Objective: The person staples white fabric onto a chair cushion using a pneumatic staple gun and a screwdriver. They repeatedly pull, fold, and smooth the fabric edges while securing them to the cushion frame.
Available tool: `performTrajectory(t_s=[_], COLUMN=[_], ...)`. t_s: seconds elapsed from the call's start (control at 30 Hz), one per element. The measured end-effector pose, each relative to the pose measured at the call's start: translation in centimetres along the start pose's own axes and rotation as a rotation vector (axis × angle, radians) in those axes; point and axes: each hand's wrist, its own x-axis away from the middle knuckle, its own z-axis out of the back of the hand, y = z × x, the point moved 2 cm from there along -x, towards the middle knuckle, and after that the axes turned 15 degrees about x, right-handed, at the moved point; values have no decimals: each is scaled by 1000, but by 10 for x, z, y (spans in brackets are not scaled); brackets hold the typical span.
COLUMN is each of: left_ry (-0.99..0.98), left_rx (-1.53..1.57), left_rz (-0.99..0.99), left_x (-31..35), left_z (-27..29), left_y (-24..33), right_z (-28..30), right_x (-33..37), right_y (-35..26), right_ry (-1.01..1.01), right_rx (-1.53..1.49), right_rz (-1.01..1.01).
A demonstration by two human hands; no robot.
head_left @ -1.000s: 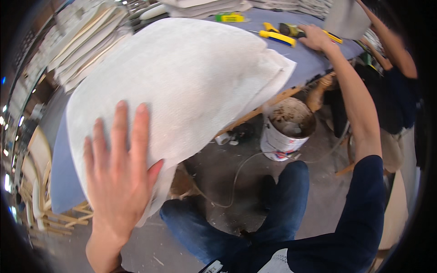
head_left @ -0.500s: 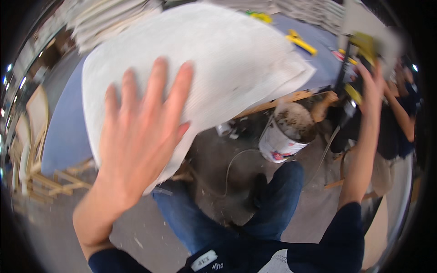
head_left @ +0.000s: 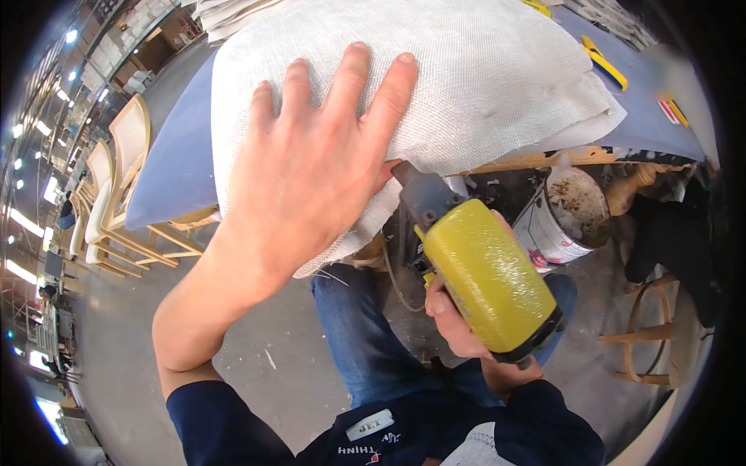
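My left hand [head_left: 311, 163] lies flat with spread fingers on a white woven fabric panel [head_left: 497, 78], which has a rounded edge and covers much of the table. In my right hand [head_left: 454, 322] is a yellow and black staple gun [head_left: 493, 276], held by its handle, which is mostly hidden behind the yellow body. The gun's black nose points up and left, close to my left thumb at the panel's near edge. I cannot tell whether the nose touches the fabric.
Beneath the panel is a blue-grey table covering [head_left: 175, 155]. A yellow utility knife [head_left: 604, 64] lies at the far right. Below the table edge stands a dirty white bucket [head_left: 544, 225]. Wooden chairs [head_left: 128, 144] line the left, and a chair frame [head_left: 649, 334] stands at right.
My right hand has brought the staple gun from the far right to the panel's near edge beside my left hand. My left hand is still flat on the fabric. The view has shifted.
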Motion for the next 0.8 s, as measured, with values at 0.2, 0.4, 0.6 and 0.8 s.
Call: performTrajectory(t_s=[0.2, 0.4, 0.6, 0.8], left_ry=[-30, -80, -16, -2], left_rx=[5, 21, 25, 31], left_rz=[29, 38, 8, -8], left_x=[2, -6, -2, 6], left_z=[6, 12, 19, 17], left_y=[3, 10, 4, -1], right_z=[-29, -40, -13, 47], right_x=[10, 6, -1, 20], right_y=[2, 9, 3, 19], right_ry=[90, 178, 195, 273], right_rx=[-588, -760, -368, -223], right_rz=[-201, -494, 12, -254])
